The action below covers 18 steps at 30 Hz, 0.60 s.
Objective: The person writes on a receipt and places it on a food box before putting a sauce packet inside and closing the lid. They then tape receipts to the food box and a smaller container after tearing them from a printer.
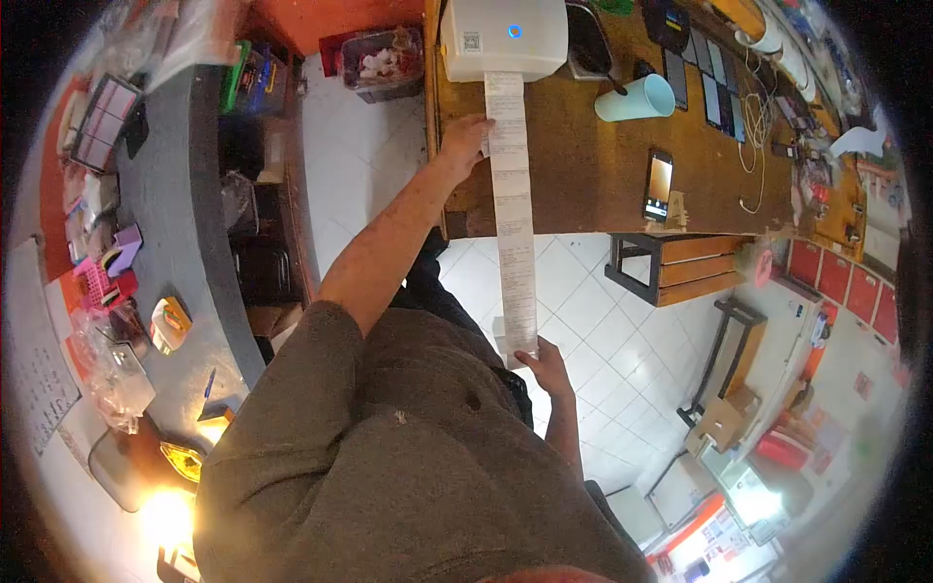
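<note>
Below the white printer (503, 37) on the wooden counter (603, 185), a long paper strip (513, 209) runs out of the printer's slot and across the counter's edge, then hangs free over the tiled floor (583, 301). Its long axis lies nearly straight up and down the picture, from the printer toward the person's body, leaning slightly to the right as it nears them. The printed face is turned up toward the camera; the print itself is too small to read.

The left hand (466, 141) reaches out on a straight arm and rests at the strip's left edge near the printer, fingers closed against the paper where it lies on the counter. The right hand (546, 367) is close to the body and pinches the strip's lower end between thumb and fingers, so the paper stretches taut between the two hands. A short tail of paper curls just beside the right hand, on its left.

On the counter to the right of the strip stand a pale blue cup (637, 97) lying on its side and a phone (658, 185) with a lit screen, well apart from the paper. More phones and cables lie farther right. A second, grey curved counter (185, 243) at the left carries packets and small coloured items. Under the wooden counter sits a low wooden stool (671, 267) on white floor tiles.
</note>
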Each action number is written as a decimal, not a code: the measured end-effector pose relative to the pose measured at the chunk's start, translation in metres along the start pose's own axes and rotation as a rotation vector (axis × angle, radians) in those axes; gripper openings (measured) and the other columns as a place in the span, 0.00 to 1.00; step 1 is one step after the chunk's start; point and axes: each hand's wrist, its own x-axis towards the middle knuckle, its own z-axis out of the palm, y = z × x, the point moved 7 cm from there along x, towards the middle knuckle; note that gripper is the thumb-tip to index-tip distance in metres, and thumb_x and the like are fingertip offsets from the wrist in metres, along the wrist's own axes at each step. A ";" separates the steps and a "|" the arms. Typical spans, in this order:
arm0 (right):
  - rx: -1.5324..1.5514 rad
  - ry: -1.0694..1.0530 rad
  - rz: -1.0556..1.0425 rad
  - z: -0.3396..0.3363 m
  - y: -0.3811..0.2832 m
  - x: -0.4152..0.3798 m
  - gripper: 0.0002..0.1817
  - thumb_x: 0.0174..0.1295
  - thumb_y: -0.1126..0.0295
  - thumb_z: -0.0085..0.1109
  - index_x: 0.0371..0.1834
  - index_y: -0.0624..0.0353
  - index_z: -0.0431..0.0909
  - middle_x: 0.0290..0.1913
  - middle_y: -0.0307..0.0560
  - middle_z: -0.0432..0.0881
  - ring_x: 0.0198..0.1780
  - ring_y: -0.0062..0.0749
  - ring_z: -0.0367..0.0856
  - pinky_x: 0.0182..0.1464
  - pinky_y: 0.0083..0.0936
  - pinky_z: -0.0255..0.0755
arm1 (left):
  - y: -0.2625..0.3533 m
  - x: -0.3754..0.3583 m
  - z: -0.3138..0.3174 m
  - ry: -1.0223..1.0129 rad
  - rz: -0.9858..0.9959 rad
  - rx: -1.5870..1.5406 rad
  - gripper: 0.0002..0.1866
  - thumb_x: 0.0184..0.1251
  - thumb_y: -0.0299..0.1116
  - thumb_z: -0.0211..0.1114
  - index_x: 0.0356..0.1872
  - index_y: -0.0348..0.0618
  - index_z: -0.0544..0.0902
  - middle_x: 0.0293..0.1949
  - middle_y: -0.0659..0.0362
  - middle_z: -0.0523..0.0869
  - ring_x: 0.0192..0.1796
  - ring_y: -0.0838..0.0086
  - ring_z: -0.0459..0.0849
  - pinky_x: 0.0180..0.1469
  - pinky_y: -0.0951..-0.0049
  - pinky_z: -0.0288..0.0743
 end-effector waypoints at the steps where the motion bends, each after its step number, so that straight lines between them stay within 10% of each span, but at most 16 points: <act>1: -0.002 0.000 0.002 0.000 0.001 0.000 0.21 0.58 0.75 0.63 0.55 0.69 0.75 0.47 0.52 0.84 0.51 0.32 0.79 0.57 0.31 0.70 | -0.001 0.000 -0.001 0.001 -0.002 -0.002 0.15 0.67 0.31 0.60 0.51 0.36 0.78 0.43 0.55 0.84 0.43 0.68 0.84 0.44 0.65 0.78; 18: -0.082 -0.002 -0.053 -0.010 0.019 0.009 0.22 0.57 0.69 0.67 0.53 0.66 0.77 0.45 0.52 0.85 0.49 0.33 0.82 0.54 0.31 0.72 | -0.011 -0.059 0.000 -0.110 -0.018 0.284 0.25 0.60 0.21 0.65 0.60 0.39 0.74 0.51 0.53 0.82 0.50 0.67 0.83 0.51 0.64 0.81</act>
